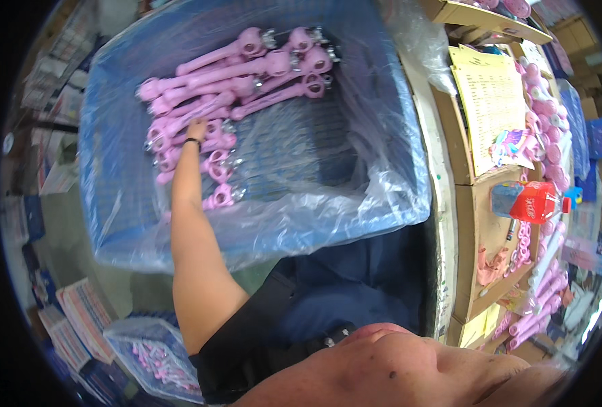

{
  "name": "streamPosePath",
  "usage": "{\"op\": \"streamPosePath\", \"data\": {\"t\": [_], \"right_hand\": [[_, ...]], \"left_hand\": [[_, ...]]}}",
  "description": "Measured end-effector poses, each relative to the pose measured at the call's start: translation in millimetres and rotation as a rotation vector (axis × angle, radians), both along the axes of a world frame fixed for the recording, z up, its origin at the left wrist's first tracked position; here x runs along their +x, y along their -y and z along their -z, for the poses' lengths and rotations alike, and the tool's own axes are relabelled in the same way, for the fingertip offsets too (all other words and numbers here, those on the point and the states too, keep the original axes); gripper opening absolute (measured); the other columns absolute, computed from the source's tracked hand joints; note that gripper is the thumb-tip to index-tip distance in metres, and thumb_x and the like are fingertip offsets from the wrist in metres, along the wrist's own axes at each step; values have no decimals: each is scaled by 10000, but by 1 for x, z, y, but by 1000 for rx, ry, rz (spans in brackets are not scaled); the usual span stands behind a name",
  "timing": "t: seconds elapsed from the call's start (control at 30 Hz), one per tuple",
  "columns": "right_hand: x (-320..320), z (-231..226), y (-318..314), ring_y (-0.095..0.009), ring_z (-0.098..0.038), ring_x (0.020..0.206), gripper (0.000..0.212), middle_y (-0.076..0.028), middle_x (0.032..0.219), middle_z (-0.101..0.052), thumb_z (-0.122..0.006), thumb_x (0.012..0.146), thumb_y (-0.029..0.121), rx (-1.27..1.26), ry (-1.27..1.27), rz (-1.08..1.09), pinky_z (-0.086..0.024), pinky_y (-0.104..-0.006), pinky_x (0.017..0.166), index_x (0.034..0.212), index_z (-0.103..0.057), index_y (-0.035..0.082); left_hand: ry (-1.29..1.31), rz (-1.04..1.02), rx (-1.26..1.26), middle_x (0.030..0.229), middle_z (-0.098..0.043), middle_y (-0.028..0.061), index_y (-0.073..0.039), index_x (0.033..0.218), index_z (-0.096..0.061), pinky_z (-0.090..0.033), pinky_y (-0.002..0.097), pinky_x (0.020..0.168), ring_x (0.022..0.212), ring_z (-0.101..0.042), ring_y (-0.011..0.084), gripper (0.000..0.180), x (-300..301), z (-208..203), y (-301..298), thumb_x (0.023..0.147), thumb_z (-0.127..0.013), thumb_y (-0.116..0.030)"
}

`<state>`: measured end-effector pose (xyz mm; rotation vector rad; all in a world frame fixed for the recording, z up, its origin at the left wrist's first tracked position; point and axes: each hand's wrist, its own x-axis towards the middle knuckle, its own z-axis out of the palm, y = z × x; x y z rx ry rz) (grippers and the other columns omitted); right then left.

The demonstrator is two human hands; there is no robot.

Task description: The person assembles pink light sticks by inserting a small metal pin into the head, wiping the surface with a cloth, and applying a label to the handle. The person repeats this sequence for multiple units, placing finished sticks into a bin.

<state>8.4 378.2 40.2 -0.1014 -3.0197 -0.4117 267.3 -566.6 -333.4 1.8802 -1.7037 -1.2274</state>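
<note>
My left hand (196,129), with a dark band at the wrist, reaches down into a large blue crate (247,252) lined with clear plastic. Its fingers look closed around a long pink plastic stick (213,105) in the pile; the fingertips are partly hidden. Several similar pink sticks (226,68), with rounded, holed heads and shiny silvery or clear ends, lie side by side across the far left part of the crate. More pink heads (221,197) show just right of my forearm. My right hand is outside the picture.
At the right, a bench holds cardboard boxes (474,244), yellow printed sheets (487,102), a red-labelled bottle (528,201) and pink parts (548,108). A smaller lined crate (121,332) of pink and white pieces stands at the lower left, beside stacked flat cartons (84,312).
</note>
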Motion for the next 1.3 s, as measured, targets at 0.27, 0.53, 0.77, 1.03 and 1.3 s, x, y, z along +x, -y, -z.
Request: {"op": "streamPosePath", "data": {"t": [0.27, 0.53, 0.77, 1.03, 1.3], "right_hand": [[26, 2, 18, -373, -561, 657, 299, -190, 761, -566, -488, 935, 268, 171, -74, -71, -453, -456, 569, 804, -596, 22], [-20, -4, 117, -285, -571, 615, 102, -114, 733, -583, -610, 854, 107, -295, -281, -267, -444, -356, 535, 793, -577, 33], [-126, 22, 189, -292, -597, 837, 166, -118, 882, -617, -650, 797, 111, -727, -101, -712, -488, -363, 725, 942, -623, 35], [-174, 0, 203, -113, -591, 811, 126, -31, 865, -639, -609, 870, 146, -1043, 65, -781, -457, -258, 755, 935, -649, 46], [-162, -23, 180, -137, -615, 708, 163, -56, 816, -614, -529, 934, 201, -1288, -169, -604, -475, -307, 592, 951, -593, 52]], "left_hand": [[-570, -270, 360, 888, -635, 72, -245, 1357, -404, -440, 279, 458, 562, -531, 197, 561, -80, 15, 40, 836, -610, -277], [-625, -266, 398, 848, -627, 100, -122, 1115, -486, -482, 319, 548, 654, -569, 220, 328, -77, 8, 45, 820, -603, -203], [-921, -441, 292, 812, -621, 125, -14, 903, -558, -518, 355, 627, 734, -602, 241, 164, -16, -123, 42, 805, -598, -140], [-1069, 276, -14, 1061, -534, 164, -82, 1351, -286, -520, 326, 664, 816, -572, 208, 536, 42, -317, -264, 887, -552, -107], [-969, 938, 373, 878, -548, 92, -47, 1377, -263, -503, 284, 612, 715, -585, 165, 752, -68, -364, -440, 725, -628, 40]]}}
